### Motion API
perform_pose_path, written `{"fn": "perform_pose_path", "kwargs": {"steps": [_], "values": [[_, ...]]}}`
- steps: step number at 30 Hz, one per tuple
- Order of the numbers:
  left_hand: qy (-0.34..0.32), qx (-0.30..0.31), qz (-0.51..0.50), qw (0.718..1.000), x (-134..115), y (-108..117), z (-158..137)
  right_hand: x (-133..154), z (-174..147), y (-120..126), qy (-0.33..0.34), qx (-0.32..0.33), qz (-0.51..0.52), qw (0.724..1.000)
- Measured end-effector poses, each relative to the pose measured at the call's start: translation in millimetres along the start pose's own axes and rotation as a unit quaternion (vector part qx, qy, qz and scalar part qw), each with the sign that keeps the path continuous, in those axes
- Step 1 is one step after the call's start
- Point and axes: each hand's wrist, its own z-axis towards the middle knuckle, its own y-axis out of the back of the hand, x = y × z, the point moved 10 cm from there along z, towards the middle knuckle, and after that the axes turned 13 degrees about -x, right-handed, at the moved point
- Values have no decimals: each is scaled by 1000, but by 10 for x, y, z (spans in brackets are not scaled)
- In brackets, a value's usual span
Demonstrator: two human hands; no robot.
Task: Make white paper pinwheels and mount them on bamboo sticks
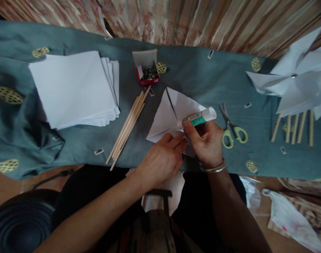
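Observation:
A white piece of paper (pixel 162 117) with a slit cut in from its top corner lies on the cloth in front of me. My right hand (pixel 206 142) grips a green and white glue stick (pixel 198 118), tilted with its tip down at the middle of the paper. Beside that tip, my left hand (pixel 163 158) presses on the paper with bent fingers close together; its fingertips are partly hidden. Green-handled scissors (pixel 230 128) lie just right of my right hand, blades slightly apart.
A stack of white paper (pixel 73 91) lies at left. Several wooden sticks (pixel 129 126) lie below an open red box (pixel 148 79) of small metal pieces. Finished paper pinwheels (pixel 294 82) on sticks are at right. The green tablecloth (pixel 197 73) reaches a curtain (pixel 160 21) behind.

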Motion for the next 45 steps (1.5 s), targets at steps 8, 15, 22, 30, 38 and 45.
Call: {"fn": "perform_pose_path", "kwargs": {"steps": [8, 15, 22, 30, 38, 45], "values": [[0, -20, -17, 1000, 15, 32, -12, -160, 136, -64, -153, 48, 248, 955], [91, -132, -237, 958, 189, 220, -45, -157, 76, 46, -229, 58, 369, 899], [304, -197, -476, 802, 549, 138, -129, -104, -107, 8, -225, 110, 349, 903], [329, -225, -530, 748, 576, 137, -151, -144, -249, -48, -274, 109, 388, 873], [329, -227, -503, 766, 569, 143, -216, -99, -288, -13, -252, 105, 354, 895], [332, -229, -495, 770, 559, 139, -264, -58, -319, 20, -231, 101, 345, 904]]}}
